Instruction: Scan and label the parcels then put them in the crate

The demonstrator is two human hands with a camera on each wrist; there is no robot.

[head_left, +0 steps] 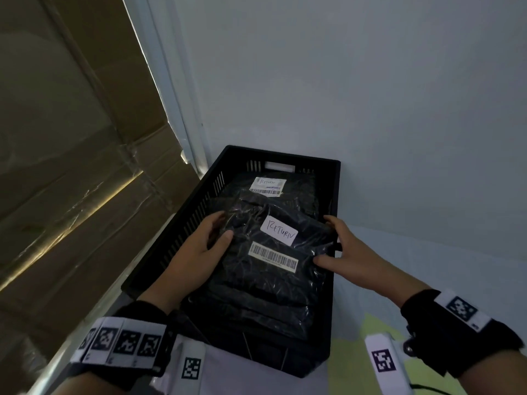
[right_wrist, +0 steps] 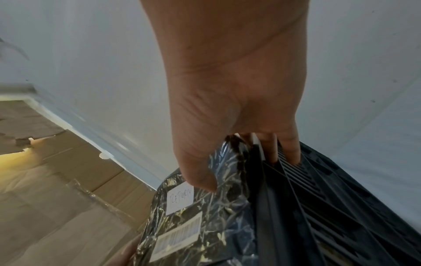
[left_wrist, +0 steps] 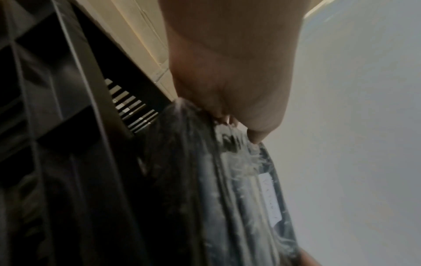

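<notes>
A black plastic-wrapped parcel (head_left: pixel 271 252) with a white "RETURN" label (head_left: pixel 279 230) and a barcode sticker (head_left: pixel 273 258) lies at the top of the black slatted crate (head_left: pixel 182 232). My left hand (head_left: pixel 205 246) grips its left edge, thumb on top. My right hand (head_left: pixel 339 249) holds its right edge, thumb on the wrap and fingers down along the crate's wall. The right wrist view shows the parcel (right_wrist: pixel 205 207) under my thumb (right_wrist: pixel 200 178). In the left wrist view, my left hand (left_wrist: pixel 227 108) pinches the parcel's (left_wrist: pixel 227 180) wrap. Another labelled parcel (head_left: pixel 268 185) lies further back in the crate.
The crate stands on a white table (head_left: pixel 427 266) against a pale wall (head_left: pixel 342 81). Taped cardboard boxes (head_left: pixel 71 166) rise on the left. A yellow-green sheet (head_left: pixel 353 360) lies on the table near me, with a white tagged device (head_left: pixel 385 363) on it.
</notes>
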